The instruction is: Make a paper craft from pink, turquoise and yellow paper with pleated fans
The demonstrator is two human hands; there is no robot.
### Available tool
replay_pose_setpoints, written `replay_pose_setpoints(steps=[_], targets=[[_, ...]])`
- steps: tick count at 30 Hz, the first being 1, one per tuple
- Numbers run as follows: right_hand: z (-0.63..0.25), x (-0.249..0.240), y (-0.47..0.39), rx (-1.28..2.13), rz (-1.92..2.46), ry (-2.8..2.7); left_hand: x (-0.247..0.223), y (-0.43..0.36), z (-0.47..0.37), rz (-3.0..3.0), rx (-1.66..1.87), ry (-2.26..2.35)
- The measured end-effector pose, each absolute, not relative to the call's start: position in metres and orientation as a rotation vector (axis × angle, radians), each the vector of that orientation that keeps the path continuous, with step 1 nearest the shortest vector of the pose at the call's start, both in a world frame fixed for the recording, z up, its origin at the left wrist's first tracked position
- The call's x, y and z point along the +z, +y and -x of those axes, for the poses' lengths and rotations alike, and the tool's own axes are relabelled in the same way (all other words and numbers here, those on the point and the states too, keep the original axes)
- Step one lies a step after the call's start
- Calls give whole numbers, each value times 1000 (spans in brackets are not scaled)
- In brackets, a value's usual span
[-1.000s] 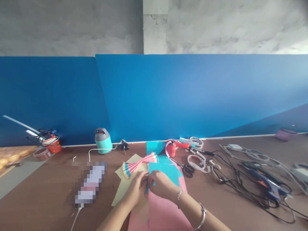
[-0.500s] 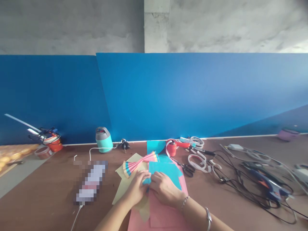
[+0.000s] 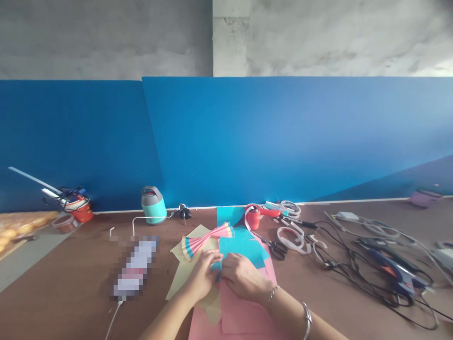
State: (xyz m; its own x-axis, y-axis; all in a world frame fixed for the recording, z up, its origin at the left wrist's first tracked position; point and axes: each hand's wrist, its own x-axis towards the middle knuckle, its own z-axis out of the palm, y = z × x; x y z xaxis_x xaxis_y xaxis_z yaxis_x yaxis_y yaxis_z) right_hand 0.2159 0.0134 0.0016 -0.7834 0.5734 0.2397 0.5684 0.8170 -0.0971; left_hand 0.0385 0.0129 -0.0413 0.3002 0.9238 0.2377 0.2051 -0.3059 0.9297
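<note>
Both hands meet over a blue sheet of paper (image 3: 244, 248) in the middle of the desk. My left hand (image 3: 205, 271) pinches the paper's left part, a bit of blue showing under its fingertips. Close beside it, my right hand (image 3: 242, 274) has its fingers curled down on the same paper; the exact grip of its fingertips is hidden. Pink paper (image 3: 244, 314) lies beneath, with pale yellow paper (image 3: 180, 281) to the left. Just beyond my left hand rests a pleated paper fan (image 3: 207, 240) in pink, blue and yellow.
Scissors (image 3: 277, 249) and a red tape dispenser (image 3: 253, 217) lie behind the paper on the right. Farther right are tangled cables (image 3: 348, 264) and a blue glue gun (image 3: 399, 271). A phone (image 3: 136, 269) with its cable and a teal flask (image 3: 154, 208) stand left. A blue partition (image 3: 247, 141) closes off the back.
Both hands stay almost in place on the blue paper, with only a very slight shift of the fingers. The whole view has moved a little.
</note>
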Motion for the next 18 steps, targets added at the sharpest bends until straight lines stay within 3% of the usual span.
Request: replay_pose_setpoints(steps=[18], targets=[[-211,3,1,-281,908,-2789,-34,11,-40,-1794,1011,1174]])
